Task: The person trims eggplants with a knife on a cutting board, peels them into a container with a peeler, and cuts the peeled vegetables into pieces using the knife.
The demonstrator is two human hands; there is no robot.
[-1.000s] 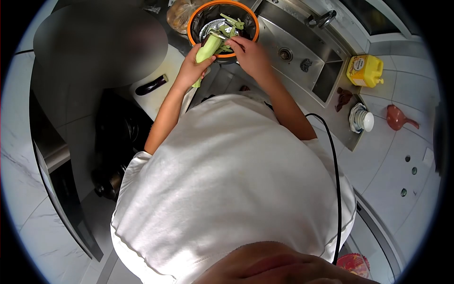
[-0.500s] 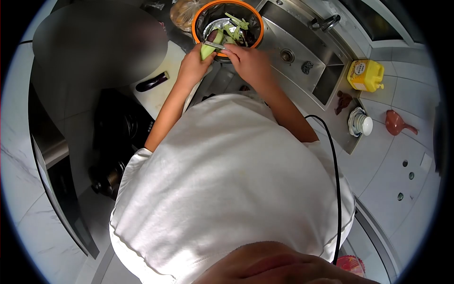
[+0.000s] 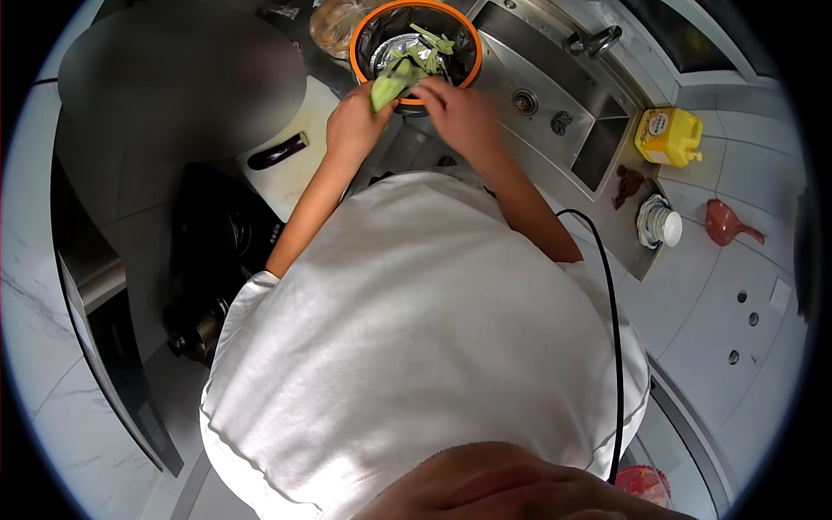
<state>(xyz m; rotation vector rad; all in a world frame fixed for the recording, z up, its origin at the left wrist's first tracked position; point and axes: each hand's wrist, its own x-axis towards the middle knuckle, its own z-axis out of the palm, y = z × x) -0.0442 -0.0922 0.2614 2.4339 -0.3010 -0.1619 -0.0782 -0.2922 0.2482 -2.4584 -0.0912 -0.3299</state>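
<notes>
My left hand (image 3: 351, 126) is closed around a mostly peeled eggplant (image 3: 388, 87), its pale green flesh facing up, held over the near rim of a bin. My right hand (image 3: 464, 117) is at the eggplant's right side, fingers curled and smeared by motion. It grips a peeler, whose metal part is now mostly hidden by blur and fingers. Beneath the hands stands the orange-rimmed bin (image 3: 477, 54), lined with a dark bag, with green peelings (image 3: 426, 57) and a foil dish inside.
A dark purple eggplant piece (image 3: 277, 152) lies on a white cutting board (image 3: 305, 160) to the left. Right of the bin is a steel sink (image 3: 498, 52) with a faucet (image 3: 598, 40). A yellow jug (image 3: 669, 137) and stacked white dishes (image 3: 663, 225) stand farther right.
My right hand has shifted slightly and blurred; the peeler's metal strip, plain across the eggplant before, is no longer distinct. The eggplant has turned, showing more green and less purple.
</notes>
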